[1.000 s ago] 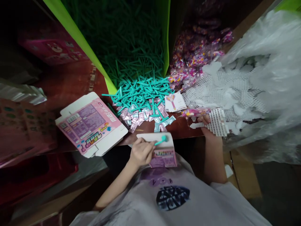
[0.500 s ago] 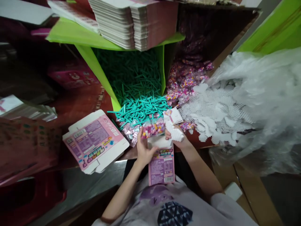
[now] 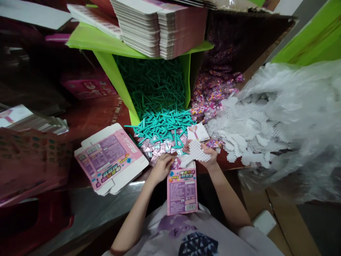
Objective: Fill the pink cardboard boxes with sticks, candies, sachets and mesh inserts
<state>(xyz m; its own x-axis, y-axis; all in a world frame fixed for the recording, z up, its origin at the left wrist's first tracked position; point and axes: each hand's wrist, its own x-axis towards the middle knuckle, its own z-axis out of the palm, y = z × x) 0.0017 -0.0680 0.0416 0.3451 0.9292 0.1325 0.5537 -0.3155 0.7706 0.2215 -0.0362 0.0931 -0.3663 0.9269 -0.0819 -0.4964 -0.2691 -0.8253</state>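
A pink and purple printed cardboard box (image 3: 182,192) stands in front of my body, its open top facing away from me. My left hand (image 3: 161,168) is closed at the left of that opening, its fingertips on a small clear bag of colourful beads (image 3: 176,163), which is partly inside. My right hand (image 3: 210,156) grips a white perforated plastic pegboard (image 3: 198,151) above the box's right edge. Behind the hands, a white card with a pink picture (image 3: 197,132) lies beside a spread of teal plastic sticks (image 3: 162,124) and small pink packets (image 3: 151,146).
Flattened pink boxes (image 3: 112,158) lie on the left. A green bin (image 3: 125,85) holds more teal sticks, with stacked cards (image 3: 141,30) on top. Bead bags (image 3: 210,90) fill a carton behind. White pegboards (image 3: 247,131) spill from a clear plastic bag (image 3: 301,124) at right.
The bead bag has gone down into the box's mouth, with my left hand following. My right hand has brought the pegboard slightly lower, over the opening.
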